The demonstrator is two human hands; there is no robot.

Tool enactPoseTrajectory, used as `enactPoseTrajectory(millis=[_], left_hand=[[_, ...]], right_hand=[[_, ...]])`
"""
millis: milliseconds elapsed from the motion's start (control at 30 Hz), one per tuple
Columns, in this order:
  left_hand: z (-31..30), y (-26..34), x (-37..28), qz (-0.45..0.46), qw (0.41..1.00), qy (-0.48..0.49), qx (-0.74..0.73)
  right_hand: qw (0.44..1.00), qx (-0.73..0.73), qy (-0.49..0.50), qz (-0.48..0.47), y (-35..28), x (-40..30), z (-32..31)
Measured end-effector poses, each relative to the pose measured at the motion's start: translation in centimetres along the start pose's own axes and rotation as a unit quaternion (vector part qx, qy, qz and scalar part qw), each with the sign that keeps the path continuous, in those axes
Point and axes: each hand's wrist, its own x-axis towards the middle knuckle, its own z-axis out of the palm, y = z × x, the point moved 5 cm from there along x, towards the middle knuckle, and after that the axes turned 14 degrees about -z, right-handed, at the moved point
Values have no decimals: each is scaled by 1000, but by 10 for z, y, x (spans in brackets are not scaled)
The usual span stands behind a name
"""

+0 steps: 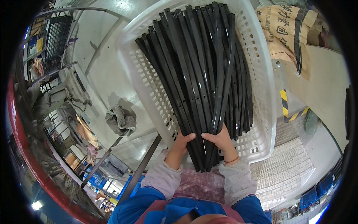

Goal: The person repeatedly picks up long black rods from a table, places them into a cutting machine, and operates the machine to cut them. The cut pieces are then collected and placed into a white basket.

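Several long black square metal tubes (193, 81) with small drilled holes lie lengthwise in a white perforated plastic basket (151, 84). Their near ends reach past the basket's near rim, close to my apron. My left hand (183, 141) grips the left side of a bundle of these tubes, thumb on top and fingers hidden beneath. On the bundle's right side, my right hand (219, 138) holds on in the same way, its thumb pointing toward the left one. More tubes lie to the right inside the basket, outside my grasp.
A crumpled grey cloth bag (121, 120) rests on the floor left of the basket. At the upper right lies a brown sack (285, 36) bearing writing. White baskets (285, 168) stand at the lower right. Yellow-black tape (284, 103) marks the floor. A metal bar (139, 168) runs near my left sleeve.
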Motion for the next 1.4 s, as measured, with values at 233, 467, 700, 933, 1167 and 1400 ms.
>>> enactPoseTrajectory(millis=[233,467,700,933,1167,1400], left_hand=[[16,59,7,39,994,-84,-56],[62,76,-21,47,988,-132,-65],[49,-12,-79,-40,987,-137,-71],[113,-51,-197,-190,942,-259,-101],[162,-51,-306,-128,940,-315,12],[191,-44,-440,47,933,-354,45]], right_hand=[[997,63,-47,6,-43,-4,12],[987,-141,-7,-72,-98,-36,29],[945,-325,-24,-31,-155,-136,43],[909,-412,23,-56,-213,-265,67],[901,-401,110,-122,-274,-378,102],[870,-392,41,-296,-345,-455,133]])
